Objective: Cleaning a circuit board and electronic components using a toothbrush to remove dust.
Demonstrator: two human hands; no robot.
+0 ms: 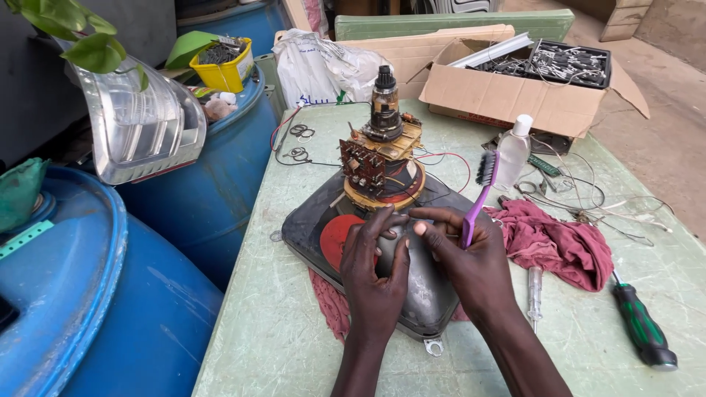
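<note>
My left hand [375,268] lies low in the middle of the frame, fingers curled and pressed flat on the dark picture tube [412,290]. Just to its right, my right hand [467,257] pinches a purple toothbrush [478,195], bristles pointing up. Beyond both, the tube's neck with its circuit board [375,158] stands upright. The tube rests on the green table [272,323].
</note>
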